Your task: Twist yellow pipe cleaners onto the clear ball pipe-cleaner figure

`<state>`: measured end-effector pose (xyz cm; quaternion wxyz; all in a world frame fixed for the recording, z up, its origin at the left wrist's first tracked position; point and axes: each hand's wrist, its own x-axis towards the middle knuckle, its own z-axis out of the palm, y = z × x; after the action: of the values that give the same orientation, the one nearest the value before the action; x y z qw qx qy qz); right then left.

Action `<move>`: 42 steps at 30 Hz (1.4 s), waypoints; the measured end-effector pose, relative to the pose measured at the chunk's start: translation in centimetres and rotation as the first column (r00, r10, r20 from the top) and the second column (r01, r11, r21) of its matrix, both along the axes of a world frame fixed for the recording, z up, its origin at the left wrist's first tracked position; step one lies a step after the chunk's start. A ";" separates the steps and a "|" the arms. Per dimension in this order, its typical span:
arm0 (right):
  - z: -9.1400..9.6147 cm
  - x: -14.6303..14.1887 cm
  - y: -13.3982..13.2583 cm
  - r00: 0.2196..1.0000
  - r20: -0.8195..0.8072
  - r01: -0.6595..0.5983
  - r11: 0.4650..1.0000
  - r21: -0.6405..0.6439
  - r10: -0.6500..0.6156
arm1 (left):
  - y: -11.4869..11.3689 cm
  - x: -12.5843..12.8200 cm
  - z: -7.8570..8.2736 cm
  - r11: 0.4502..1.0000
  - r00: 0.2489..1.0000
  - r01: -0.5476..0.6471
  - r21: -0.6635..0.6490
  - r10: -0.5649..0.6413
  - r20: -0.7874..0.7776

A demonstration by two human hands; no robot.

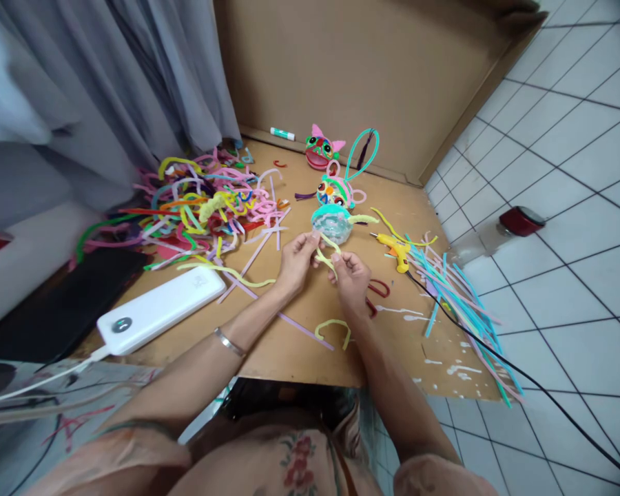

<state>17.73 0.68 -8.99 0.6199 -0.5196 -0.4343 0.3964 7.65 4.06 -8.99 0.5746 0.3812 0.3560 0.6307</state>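
My left hand (295,260) and my right hand (351,275) meet over a cardboard sheet (310,344), both pinching a short yellow pipe cleaner (326,253). The pipe cleaner bends between the fingertips of the two hands. Just beyond them lies a clear ball (331,224) wrapped with teal and yellow pipe cleaner. A bracelet circles my left wrist. Below my right hand a curved yellow piece (333,326) lies loose on the cardboard.
A heap of coloured pipe cleaners (201,203) lies left; a bundle of straight ones (455,289) right. A yellow glue gun (395,248) with black cord sits nearby. Two finished figures (321,148) stand behind. A white power bank (160,310) and black slab (67,303) rest near left.
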 end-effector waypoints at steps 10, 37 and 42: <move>0.1 0.6 0.3 0.997 0.039 0.064 0.998 0.027 -0.065 | -0.5 -0.2 -0.1 0.978 0.976 0.169 -0.123 -0.183 -0.116; 0.2 0.4 0.5 0.939 -0.323 -0.174 0.973 -0.150 0.118 | -1.4 1.2 -0.5 0.981 0.981 0.107 -0.161 -0.078 0.176; 0.3 0.3 0.4 0.938 -0.328 -0.175 0.972 -0.159 0.115 | -1.6 1.3 -0.4 0.978 0.972 0.110 -0.178 -0.068 0.226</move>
<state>18.05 1.03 -8.67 0.5994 -0.4713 -0.3273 0.5581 8.99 2.47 -9.36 0.6716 0.2689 0.3314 0.6056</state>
